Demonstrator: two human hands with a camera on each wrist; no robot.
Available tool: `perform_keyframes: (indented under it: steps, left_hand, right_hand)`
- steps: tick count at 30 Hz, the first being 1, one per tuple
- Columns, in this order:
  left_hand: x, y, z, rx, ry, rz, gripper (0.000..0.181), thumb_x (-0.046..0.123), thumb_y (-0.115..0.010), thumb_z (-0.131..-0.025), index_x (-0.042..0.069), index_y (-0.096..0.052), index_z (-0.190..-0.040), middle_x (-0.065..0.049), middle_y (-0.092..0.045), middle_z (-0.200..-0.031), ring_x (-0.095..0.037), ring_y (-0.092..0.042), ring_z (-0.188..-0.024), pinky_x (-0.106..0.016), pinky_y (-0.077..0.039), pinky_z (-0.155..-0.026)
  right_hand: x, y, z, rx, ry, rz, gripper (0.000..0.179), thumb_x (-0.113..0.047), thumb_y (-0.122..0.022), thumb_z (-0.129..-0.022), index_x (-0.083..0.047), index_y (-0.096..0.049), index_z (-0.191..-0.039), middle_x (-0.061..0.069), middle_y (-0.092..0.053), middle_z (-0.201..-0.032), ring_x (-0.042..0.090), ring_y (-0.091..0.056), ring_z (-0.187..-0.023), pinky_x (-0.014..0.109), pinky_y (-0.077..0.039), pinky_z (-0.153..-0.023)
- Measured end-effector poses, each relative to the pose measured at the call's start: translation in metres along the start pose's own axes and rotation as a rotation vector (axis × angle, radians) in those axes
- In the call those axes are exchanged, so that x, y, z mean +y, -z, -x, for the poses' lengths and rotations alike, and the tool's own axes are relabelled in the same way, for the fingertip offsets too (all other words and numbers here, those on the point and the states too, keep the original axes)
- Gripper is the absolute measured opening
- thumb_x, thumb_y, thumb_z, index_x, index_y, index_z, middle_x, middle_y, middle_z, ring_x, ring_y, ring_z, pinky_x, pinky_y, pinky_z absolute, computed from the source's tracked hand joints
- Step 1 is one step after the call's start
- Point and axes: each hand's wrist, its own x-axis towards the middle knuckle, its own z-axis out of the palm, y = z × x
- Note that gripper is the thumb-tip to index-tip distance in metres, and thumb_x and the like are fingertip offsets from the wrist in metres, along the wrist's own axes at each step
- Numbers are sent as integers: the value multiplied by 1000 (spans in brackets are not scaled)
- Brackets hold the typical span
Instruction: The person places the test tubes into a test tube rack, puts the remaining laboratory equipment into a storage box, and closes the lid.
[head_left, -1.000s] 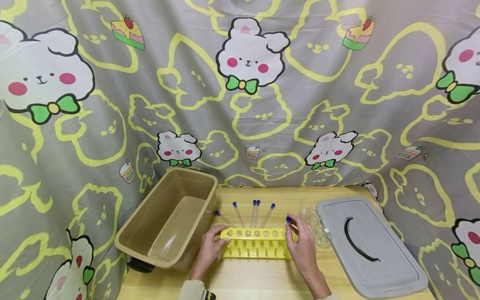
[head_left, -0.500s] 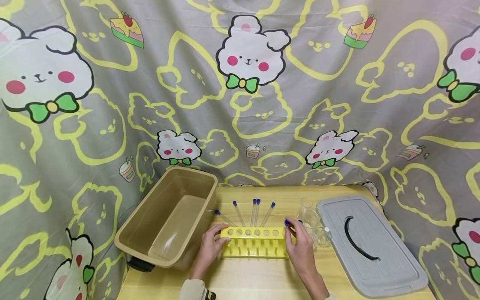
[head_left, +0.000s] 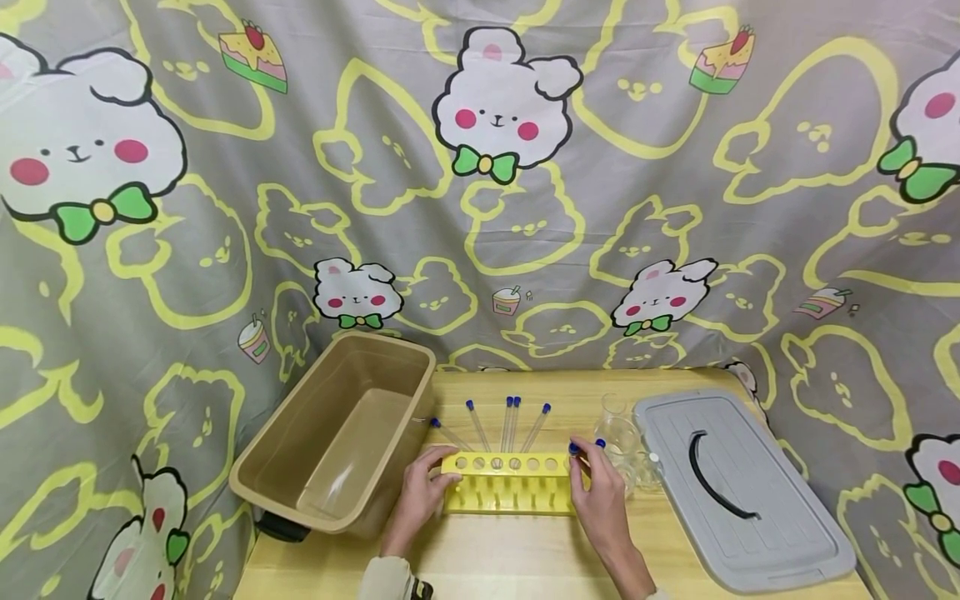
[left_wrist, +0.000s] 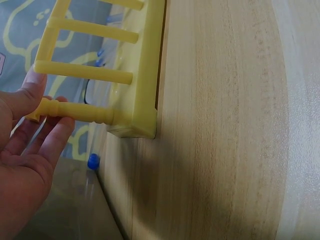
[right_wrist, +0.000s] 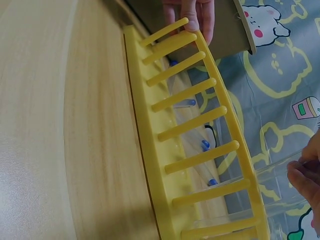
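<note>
A yellow test tube rack (head_left: 510, 473) stands on the table between both hands. My left hand (head_left: 422, 490) grips its left end; in the left wrist view the thumb lies at the top bar and the fingers curl behind the end post (left_wrist: 82, 111). At the rack's right end my right hand (head_left: 602, 496) pinches a clear test tube (right_wrist: 277, 168) near its top. That tube reaches down into the rack. A blue cap (head_left: 573, 448) shows at the fingertips, and another blue cap (head_left: 600, 443) shows just behind the hand.
Several blue-capped test tubes (head_left: 536, 427) lie behind the rack. An open brown bin (head_left: 352, 450) stands on the left. Clear glass vessels (head_left: 619, 435) stand behind the right hand, beside a grey lid (head_left: 738, 467) with a black handle. A patterned curtain (head_left: 525, 242) hangs behind the table.
My right hand has shifted slightly left and down with the test tube, its cap now lower at the rack. A second blue cap has come into view behind it. The left hand stays put.
</note>
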Motion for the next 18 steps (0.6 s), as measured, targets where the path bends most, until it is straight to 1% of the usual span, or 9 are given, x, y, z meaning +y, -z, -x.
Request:
perform_keyframes:
  steps: [9,11,16,18]
  left_hand:
    - [2,0,0,-3,-8,6,43,-9,-79,-81,-6,-68,-122,-20,-67,-122,-42,-65,-113,-34,-59,-87]
    - [3,0,0,-3,-9,-1,43,-9,-80,-81,-6,-68,-123,-20,-67,-122,-42,-65,-113,-34,-59,-87]
    - [2,0,0,0,-20,2,43,-9,-79,-81,-7,-68,-123,-21,-67,-122,-43,-65,-113,-35,-59,-87]
    - [2,0,0,0,-19,4,43,-10,-79,-81,-6,-68,-123,-20,-67,-123,-43,-65,-113,-34,-59,-86]
  right_hand:
    - [0,0,1,-14,-6,20,39,19,-73,-83,6,-66,-120,16,-70,-110,30,-72,-97,26,-59,-80]
    - [-1,0,1,-12,-4,22,40,20,-73,-83,6,-66,-120,16,-70,-110,30,-72,-97,24,-58,-81]
    - [0,1,2,-6,-11,17,40,20,-73,-83,6,-66,-119,15,-70,-110,30,-72,-97,15,-54,-83]
    - [-1,2,2,-10,-16,17,40,19,-73,-83,6,-66,-120,14,-70,-110,30,-72,-97,15,-54,-83]
